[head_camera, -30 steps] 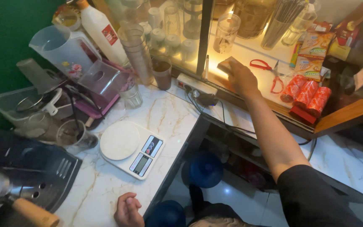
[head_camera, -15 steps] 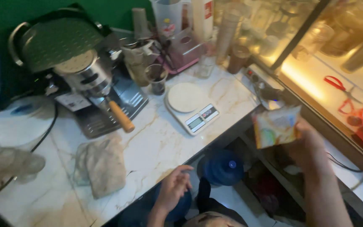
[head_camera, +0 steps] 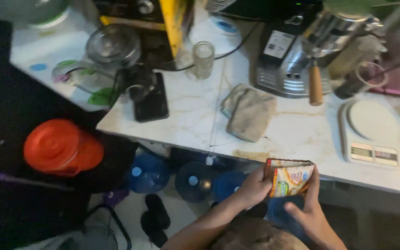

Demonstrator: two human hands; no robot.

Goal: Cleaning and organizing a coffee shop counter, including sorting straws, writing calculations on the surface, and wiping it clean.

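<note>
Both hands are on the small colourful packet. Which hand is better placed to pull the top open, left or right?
Probably the left hand. Its fingers grip the packet at the upper left corner, near the top edge. The right hand holds the packet's lower right side from below, so it seems better placed to steady it.

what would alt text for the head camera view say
Seen from above, both hands, left hand and right hand, hold a small colourful packet open at the edge of a marble counter. On the counter lie a grey cloth, a kitchen scale, a black phone and a coffee machine.
</note>
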